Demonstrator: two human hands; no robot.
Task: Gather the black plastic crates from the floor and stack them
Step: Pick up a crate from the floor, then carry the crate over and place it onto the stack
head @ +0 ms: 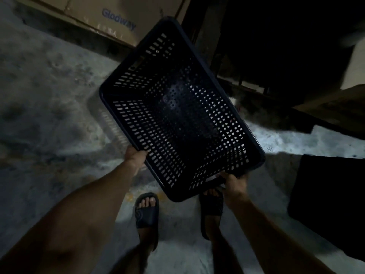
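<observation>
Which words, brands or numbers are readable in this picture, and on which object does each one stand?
"Glooway", or close to it, since the blue letters are blurred: printed on the side of the cardboard box on the floor.
Small marks below that word on the box: too blurred to read.
Black crate held in both hands: no readable text.

The floor (49,107) is bare, mottled grey concrete, dim on the left and brightly lit in a patch on the right. A cardboard box (110,18) with blue lettering stands at its far edge. A dark flat-topped object (325,190) sits on it at the right. Two feet in dark slide sandals (147,211) stand on it.
</observation>
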